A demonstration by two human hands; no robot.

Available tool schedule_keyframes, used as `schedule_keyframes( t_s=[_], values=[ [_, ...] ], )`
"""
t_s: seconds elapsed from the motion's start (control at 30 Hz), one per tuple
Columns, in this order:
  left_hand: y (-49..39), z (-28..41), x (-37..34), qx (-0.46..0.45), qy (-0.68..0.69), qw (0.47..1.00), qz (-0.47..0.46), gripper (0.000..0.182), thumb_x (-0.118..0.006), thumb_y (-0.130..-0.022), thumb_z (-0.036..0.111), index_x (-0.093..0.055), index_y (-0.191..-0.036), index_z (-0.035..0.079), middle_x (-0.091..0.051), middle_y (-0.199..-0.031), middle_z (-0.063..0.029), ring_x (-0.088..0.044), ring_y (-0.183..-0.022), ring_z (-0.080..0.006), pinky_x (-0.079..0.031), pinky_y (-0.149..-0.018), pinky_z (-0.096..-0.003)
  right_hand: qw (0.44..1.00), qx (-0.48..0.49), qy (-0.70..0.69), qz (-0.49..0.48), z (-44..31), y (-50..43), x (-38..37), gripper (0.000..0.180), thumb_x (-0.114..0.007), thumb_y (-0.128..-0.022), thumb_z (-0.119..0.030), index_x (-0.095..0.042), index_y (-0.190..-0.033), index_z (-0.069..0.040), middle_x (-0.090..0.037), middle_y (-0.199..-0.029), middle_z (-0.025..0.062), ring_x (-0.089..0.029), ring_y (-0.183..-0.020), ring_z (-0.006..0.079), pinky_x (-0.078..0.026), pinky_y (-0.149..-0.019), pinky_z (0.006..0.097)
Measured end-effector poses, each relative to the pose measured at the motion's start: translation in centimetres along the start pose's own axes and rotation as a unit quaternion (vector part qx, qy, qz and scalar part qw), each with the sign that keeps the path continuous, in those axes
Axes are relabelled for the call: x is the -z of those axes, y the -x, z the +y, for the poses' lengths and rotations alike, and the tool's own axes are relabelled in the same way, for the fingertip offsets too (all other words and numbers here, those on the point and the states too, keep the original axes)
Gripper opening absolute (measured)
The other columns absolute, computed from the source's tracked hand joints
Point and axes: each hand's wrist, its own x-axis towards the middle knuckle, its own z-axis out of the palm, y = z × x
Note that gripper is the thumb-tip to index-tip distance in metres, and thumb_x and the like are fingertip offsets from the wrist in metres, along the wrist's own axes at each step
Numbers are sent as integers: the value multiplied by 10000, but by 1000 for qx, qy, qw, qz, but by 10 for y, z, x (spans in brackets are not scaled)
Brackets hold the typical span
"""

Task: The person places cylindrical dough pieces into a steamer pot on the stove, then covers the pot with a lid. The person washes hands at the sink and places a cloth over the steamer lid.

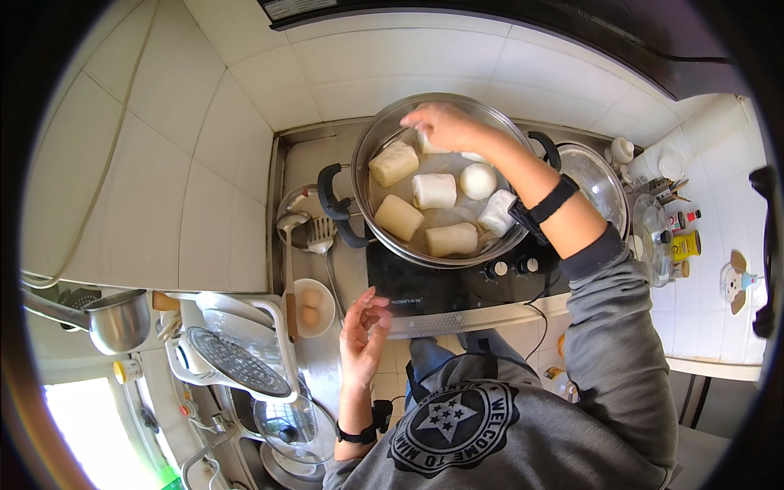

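Note:
Several pale steamed buns lie spaced apart in a large metal steamer pot on the stove. Reaching over the pot's far side, my right hand is just above or touching a bun partly hidden beneath it; which, I cannot tell. Its fingers are bent, and their grip is unclear. My forearm covers part of the pot's right side. My left hand is raised before the counter, below and left of the pot, with fingers loosely curled and apart and nothing in it. One rounder bun sits right of centre.
Left of the pot lie a ladle, a slotted turner and a bowl with eggs. A dish rack stands further left. Black pot handles jut out. Glass lids and seasoning containers are at right; a range hood hangs above.

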Motion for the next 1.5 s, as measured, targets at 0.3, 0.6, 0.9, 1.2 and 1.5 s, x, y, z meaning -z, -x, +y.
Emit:
schedule_keyframes(
  t_s=[0.3,0.6,0.9,1.2,1.5],
  values=[
    [-7,4,-11,2,-14,999,-32,481,-621,-908,28,-466,-1362,1,-581,-1148,-73,-550,-950,-129,-445,-904,-290,984,-127,18,-122,4,20,1,407,-578,-819,-46,-619,-1225,-39,-674,-1122,161,-649,-1001,299,-520,-855,366],
    [-4,2,-8,11,-5,1000,-25,489,-622,-909,40,-457,-1367,-3,-574,-1156,-76,-545,-961,-133,-433,-916,-292,972,-192,35,-134,-22,-7,-37,430,-500,-769,32,-635,-1168,-58,-674,-1060,158,-639,-951,305,-499,-771,393],
    [-5,3,-7,9,0,1000,-15,488,-616,-908,32,-456,-1368,-4,-573,-1160,-77,-545,-956,-130,-432,-913,-289,952,-274,-26,-134,-16,-11,-29,467,-541,-730,34,-611,-1191,15,-659,-1075,176,-631,-965,278,-496,-807,374],
    [-2,4,-8,18,-9,999,-28,487,-610,-904,11,-459,-1367,-1,-576,-1169,-85,-552,-952,-131,-436,-915,-294,968,-184,-46,-167,-10,21,18,281,-541,-888,-122,-611,-1121,17,-631,-983,99,-596,-900,180,-484,-753,326],
    [-3,1,-14,13,-12,999,-51,456,-605,-909,9,-469,-1344,-9,-574,-1143,-69,-541,-957,-121,-446,-890,-254,983,-162,8,-92,20,122,50,423,-646,-886,-135,-564,-1285,-22,-610,-1257,173,-592,-1142,280,-460,-987,365]
  ],
)
